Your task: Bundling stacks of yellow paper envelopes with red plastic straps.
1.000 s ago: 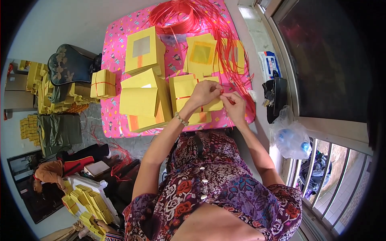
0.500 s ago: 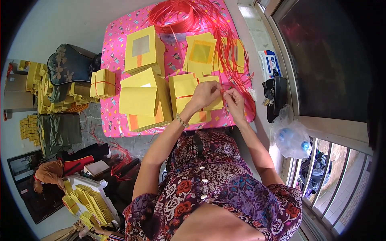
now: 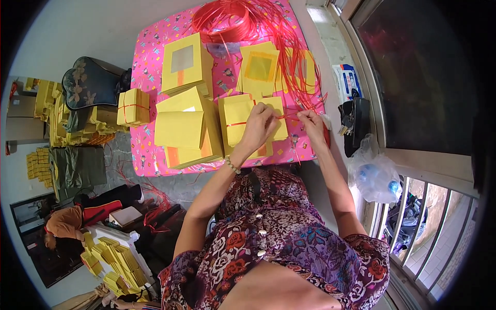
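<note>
A stack of yellow paper sheets (image 3: 237, 108) lies on the pink patterned tabletop (image 3: 147, 150), with a red plastic strip (image 3: 236, 124) wrapped across it. My left hand (image 3: 261, 124) is closed over the stack's right part, its fingers pinching the strip. To the right and apart from the stack, my right hand (image 3: 313, 127) pinches the strip's other end, thumb against fingers. The short length between my hands looks drawn out sideways. My left fingers partly hide where the strip crosses the stack.
Taller yellow stacks (image 3: 179, 124) stand left of the bundle. A tied yellow bundle (image 3: 133, 107) sits at the table's left edge. A red strip coil (image 3: 223, 23) and loose strands lie at the back. A window frame (image 3: 361, 67) borders the right; another person (image 3: 67, 222) is lower left.
My hands have moved apart, the left one a little left and down over the stack, the right one to the right. The red strip between them now spans a wider gap.
</note>
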`<state>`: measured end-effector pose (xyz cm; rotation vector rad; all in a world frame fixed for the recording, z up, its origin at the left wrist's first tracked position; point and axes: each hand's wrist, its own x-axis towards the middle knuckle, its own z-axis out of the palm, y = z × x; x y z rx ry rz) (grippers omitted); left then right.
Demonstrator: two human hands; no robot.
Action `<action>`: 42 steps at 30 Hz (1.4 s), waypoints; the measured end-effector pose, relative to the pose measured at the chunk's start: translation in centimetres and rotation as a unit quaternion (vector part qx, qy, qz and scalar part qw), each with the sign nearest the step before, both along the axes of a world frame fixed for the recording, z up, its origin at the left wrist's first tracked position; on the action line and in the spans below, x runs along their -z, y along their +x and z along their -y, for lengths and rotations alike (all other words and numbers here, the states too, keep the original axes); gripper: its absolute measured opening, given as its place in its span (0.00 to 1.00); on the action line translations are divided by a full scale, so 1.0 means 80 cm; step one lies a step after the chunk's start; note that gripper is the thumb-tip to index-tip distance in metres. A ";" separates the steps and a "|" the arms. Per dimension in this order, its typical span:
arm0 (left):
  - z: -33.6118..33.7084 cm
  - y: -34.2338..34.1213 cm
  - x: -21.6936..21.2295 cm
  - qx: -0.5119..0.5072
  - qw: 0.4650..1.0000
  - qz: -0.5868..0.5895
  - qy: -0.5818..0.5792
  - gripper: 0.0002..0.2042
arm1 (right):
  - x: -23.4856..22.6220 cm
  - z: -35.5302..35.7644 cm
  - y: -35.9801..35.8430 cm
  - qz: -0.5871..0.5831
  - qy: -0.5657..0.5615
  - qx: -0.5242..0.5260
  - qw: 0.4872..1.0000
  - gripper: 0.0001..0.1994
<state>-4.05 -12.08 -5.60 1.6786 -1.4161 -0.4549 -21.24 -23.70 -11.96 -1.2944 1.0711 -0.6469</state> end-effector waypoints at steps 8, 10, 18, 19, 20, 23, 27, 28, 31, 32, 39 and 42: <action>-0.013 0.002 0.002 -0.025 0.999 -0.040 -0.012 0.07 | 0.016 0.013 -0.001 -0.085 -0.135 -0.037 0.987 0.05; -0.013 0.002 0.006 -0.034 0.998 -0.039 -0.024 0.07 | 0.029 0.021 -0.008 -0.087 -0.147 -0.038 0.985 0.05; -0.016 -0.001 0.009 -0.042 0.999 -0.014 -0.027 0.08 | 0.045 0.031 -0.008 -0.104 -0.195 -0.046 0.974 0.07; -0.017 -0.002 0.007 -0.040 0.999 -0.012 -0.025 0.08 | 0.043 0.028 -0.007 -0.104 -0.196 -0.048 0.974 0.07; -0.018 0.000 0.007 -0.041 0.999 -0.012 -0.025 0.08 | 0.036 0.022 -0.006 -0.106 -0.166 -0.059 0.979 0.09; -0.024 0.010 0.000 -0.025 0.998 0.058 -0.011 0.12 | 0.047 0.003 0.002 -0.068 -0.061 -0.038 0.995 0.13; -0.055 0.023 -0.018 -0.075 0.997 0.017 -0.015 0.22 | -0.003 -0.025 0.017 0.052 0.227 -0.068 0.970 0.18; -0.057 0.025 -0.019 -0.181 0.976 0.111 -0.052 0.23 | -0.002 -0.028 0.015 0.109 0.222 -0.108 0.963 0.20; -0.074 0.039 0.023 -0.332 0.936 0.119 -0.017 0.24 | -0.013 -0.032 0.024 0.063 0.242 -0.087 0.964 0.22; -0.076 0.042 0.026 -0.371 0.927 0.029 0.052 0.24 | -0.013 -0.033 0.027 0.063 0.242 -0.090 0.964 0.22; -0.104 0.031 0.021 -0.202 0.921 -0.332 0.038 0.27 | -0.013 -0.056 0.032 0.133 0.180 -0.087 0.971 0.22; -0.115 0.017 0.013 -0.203 0.929 -0.310 -0.016 0.28 | -0.022 -0.063 0.033 0.219 0.132 -0.104 0.961 0.23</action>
